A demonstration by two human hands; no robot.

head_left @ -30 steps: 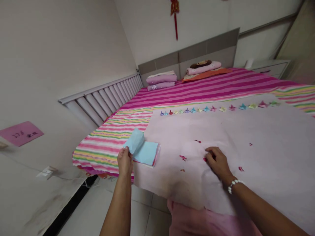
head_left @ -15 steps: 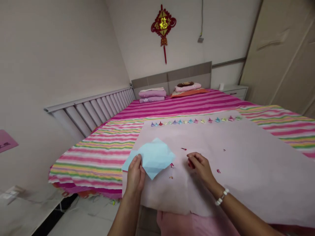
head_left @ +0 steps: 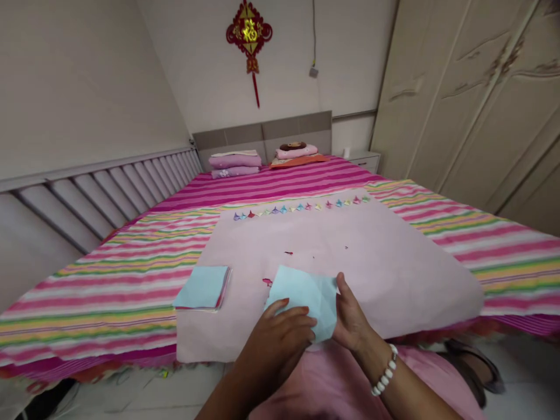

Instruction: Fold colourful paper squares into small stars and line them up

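Observation:
Between my hands is a square sheet of light blue paper [head_left: 301,289], lightly creased and lifted above the pale sheet on the bed. My left hand [head_left: 280,335] lies across its lower left part, fingers over the front; the thumb is hidden. My right hand [head_left: 350,318], with a white bead bracelet [head_left: 385,373] at the wrist, grips its right edge, thumb pointing up. To the left sits a stack of square coloured paper [head_left: 203,287], light blue on top. A small dark pink scrap [head_left: 267,282] lies just beside the held paper.
The large pale sheet [head_left: 394,280] covers the near part of the striped bed [head_left: 131,262]. Along its far edge runs a row of small folded paper pieces [head_left: 283,209] in several colours. Another red scrap [head_left: 289,253] lies mid-sheet. A radiator [head_left: 114,198] stands left.
The light blue paper has moved right, away from the stack, and my right hand has come onto its right edge. My left hand has shifted right with it. The view has turned right.

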